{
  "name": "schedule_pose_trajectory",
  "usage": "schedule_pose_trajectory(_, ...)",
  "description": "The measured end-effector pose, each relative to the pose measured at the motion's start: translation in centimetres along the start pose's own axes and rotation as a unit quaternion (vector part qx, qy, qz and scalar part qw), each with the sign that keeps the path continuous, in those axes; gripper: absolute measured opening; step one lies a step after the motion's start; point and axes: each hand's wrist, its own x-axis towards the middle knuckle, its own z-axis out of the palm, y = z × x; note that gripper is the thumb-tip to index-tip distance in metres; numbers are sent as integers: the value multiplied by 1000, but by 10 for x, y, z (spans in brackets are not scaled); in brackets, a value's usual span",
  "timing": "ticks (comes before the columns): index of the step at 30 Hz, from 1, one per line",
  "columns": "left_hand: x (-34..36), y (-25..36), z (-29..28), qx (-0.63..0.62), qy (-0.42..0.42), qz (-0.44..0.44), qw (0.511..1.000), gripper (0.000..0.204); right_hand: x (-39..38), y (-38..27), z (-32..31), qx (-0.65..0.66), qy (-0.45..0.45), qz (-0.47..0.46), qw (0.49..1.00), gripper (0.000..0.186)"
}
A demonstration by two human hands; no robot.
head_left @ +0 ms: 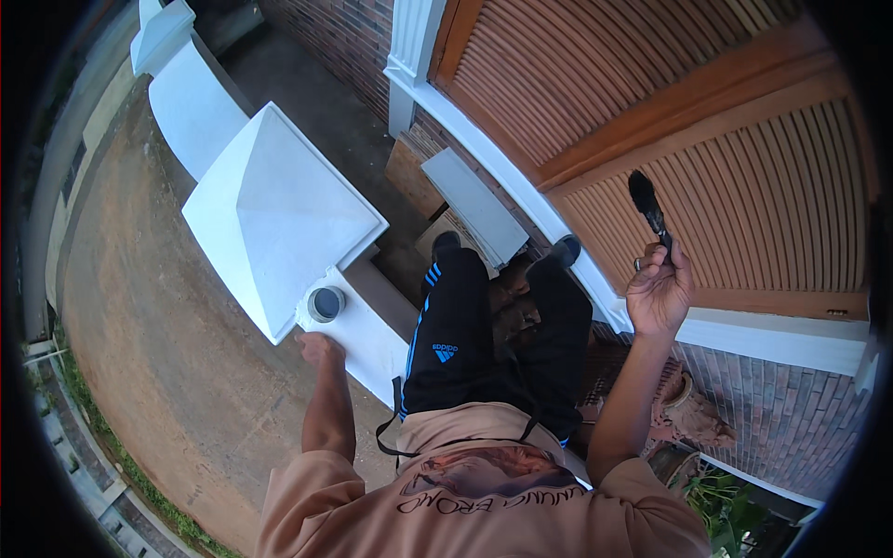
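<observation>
My right hand (661, 290), raised on the right, is closed around the handle of a paintbrush (646, 198). The brush points upward, and its bristles are dark. On the left, my left hand (322, 348) is at the outer edge of a low white wall (367, 353), just below a small round tub (326, 304). Its fingers are bent and partly hidden, so what they grip is unclear. Grey-looking contents show inside the tub, and its side is smeared white. The tub stands on the wall top, against the corner of a white pyramid-shaped pillar cap (298, 219).
Brown louvred shutters (726, 214) with a white frame fill the upper right. Boards (474, 205) lean by the brick wall beyond my feet. A terracotta ornament (693, 414) and a green plant (721, 507) are at lower right. Bare ground (158, 307) extends left of the wall.
</observation>
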Motion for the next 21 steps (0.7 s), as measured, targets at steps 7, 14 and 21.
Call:
schedule_pose_trajectory(7, -1, 0, 2, 62, 90, 33, 993, 57, 170, 38, 53, -4, -47, 64, 997, 25)
schedule_pose_trajectory(14, 4, 0, 7, 127, 144, 22, 981, 52, 177, 22, 108, -46, -84, 64, 993, 20)
schedule_pose_trajectory(21, 39, -2, 6, 518, -47, 205, 829, 34, 9, -15, 22, -21, 74, -72, 994, 18)
